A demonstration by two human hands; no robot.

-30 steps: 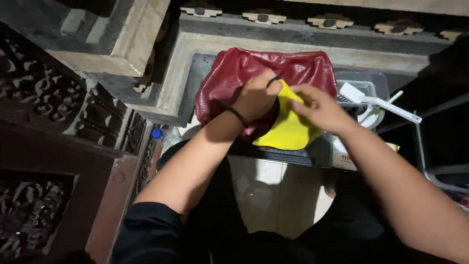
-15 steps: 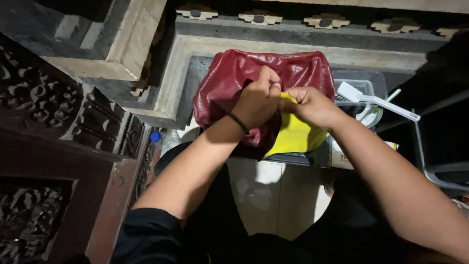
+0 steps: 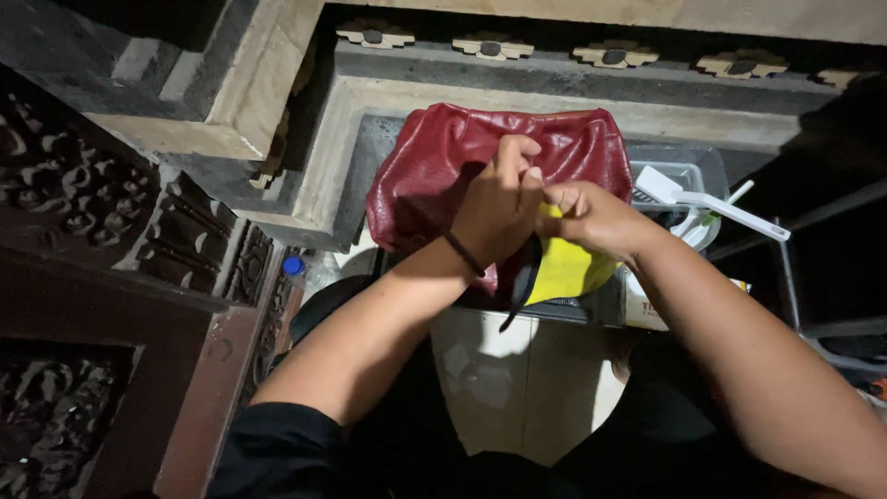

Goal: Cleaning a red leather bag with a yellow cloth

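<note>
A dark red leather bag (image 3: 443,166) lies on a dark surface at the foot of a stone ledge. My left hand (image 3: 499,211), with a black band at the wrist, grips the bag's near edge, and a dark strap hangs down below it. My right hand (image 3: 591,214) is closed beside it, pinching the top of a yellow item (image 3: 568,270) that sticks out of the bag's near side. The two hands touch each other at the fingers.
A white plastic brush or scoop (image 3: 711,203) lies in a clear tub (image 3: 688,171) to the right. A carved dark wooden panel (image 3: 83,212) stands at the left, with a blue-capped bottle (image 3: 294,268) beside it. Pale floor tiles (image 3: 517,379) show below.
Both hands have drawn together and closed over the bag's near edge. The yellow item is now mostly covered by them, and a dark strap hangs free below.
</note>
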